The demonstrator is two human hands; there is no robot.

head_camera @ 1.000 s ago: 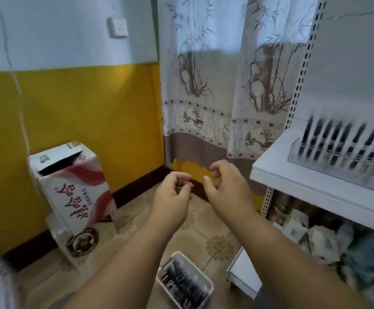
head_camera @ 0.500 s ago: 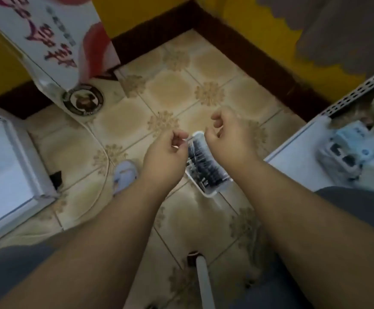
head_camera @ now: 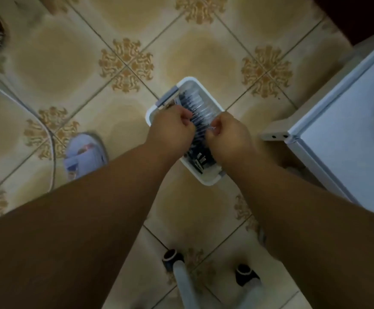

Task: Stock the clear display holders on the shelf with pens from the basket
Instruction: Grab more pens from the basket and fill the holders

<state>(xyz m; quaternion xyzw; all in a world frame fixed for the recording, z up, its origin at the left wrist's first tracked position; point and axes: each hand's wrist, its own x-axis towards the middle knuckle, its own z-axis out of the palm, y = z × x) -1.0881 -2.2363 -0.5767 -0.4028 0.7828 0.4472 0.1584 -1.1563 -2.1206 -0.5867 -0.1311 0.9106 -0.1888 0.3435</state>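
Fingers curled, seemingly hiding blurred pens.

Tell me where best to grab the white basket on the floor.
Probably by the grey handle on the basket's far short end, coming from above: that end is bare, while both hands hover over the pens in the middle.

Both hands, left and right, cover the middle of the basket; fingertips hidden. Pens motion-blurred, count unreadable. White shelf cut off at right edge. Slipper blurred.
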